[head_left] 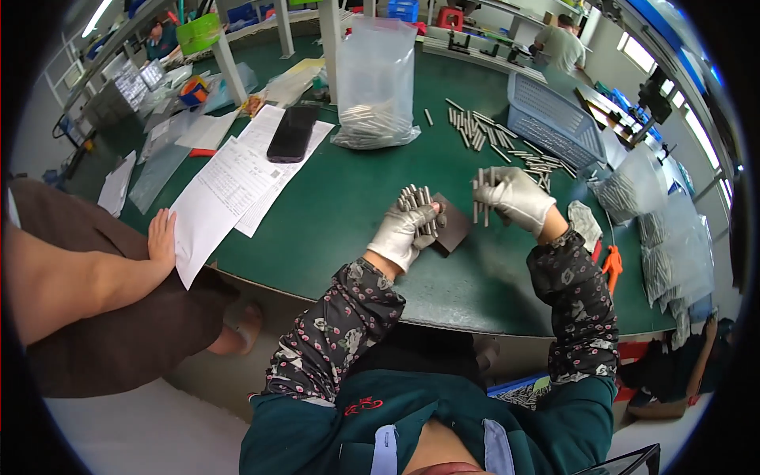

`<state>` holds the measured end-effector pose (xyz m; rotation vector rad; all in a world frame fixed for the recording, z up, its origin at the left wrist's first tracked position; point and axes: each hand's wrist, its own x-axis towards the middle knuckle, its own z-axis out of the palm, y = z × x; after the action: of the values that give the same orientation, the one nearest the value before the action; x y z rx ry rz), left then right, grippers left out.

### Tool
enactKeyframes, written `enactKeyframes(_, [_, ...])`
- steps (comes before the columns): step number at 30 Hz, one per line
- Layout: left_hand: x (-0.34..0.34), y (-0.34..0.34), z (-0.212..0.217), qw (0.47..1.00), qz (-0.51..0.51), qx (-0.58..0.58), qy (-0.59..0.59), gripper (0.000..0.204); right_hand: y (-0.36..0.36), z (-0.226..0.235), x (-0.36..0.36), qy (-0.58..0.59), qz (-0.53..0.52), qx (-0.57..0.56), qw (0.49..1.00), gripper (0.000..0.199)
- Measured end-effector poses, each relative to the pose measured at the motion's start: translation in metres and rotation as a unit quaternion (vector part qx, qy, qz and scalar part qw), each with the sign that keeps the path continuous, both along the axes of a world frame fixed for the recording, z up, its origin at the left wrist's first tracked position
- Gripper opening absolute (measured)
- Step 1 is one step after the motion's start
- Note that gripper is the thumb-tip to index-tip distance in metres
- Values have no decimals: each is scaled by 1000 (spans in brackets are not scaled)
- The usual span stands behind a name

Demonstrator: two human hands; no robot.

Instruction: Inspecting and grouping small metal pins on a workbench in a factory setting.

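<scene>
My left hand, in a pale work glove, is closed around a bundle of short metal pins, their ends sticking up past the fingers. To its right, my right hand, also gloved, grips a few similar pins that hang upright from the fingertips. A dark square pad lies on the green table beside the left hand and partly behind it. Beyond the right hand, loose metal pins are scattered, some near a blue-grey plastic basket. A clear bag of pins stands farther back.
At left, a co-worker's hand rests at printed sheets with a black phone on them. Orange-handled pliers, a crumpled glove and filled plastic bags lie at right. Another person is in the back.
</scene>
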<state>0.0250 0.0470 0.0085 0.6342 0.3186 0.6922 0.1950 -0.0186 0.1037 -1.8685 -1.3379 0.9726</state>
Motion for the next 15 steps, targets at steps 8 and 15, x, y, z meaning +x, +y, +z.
enactKeyframes(8, [2,-14,-2,998,14,-3,61,23,7,8,-37,-133,60,-82,986,32])
enactKeyframes(15, [2,-8,-6,999,-3,9,52,33,21,14,-43,-299,93,-154,937,44])
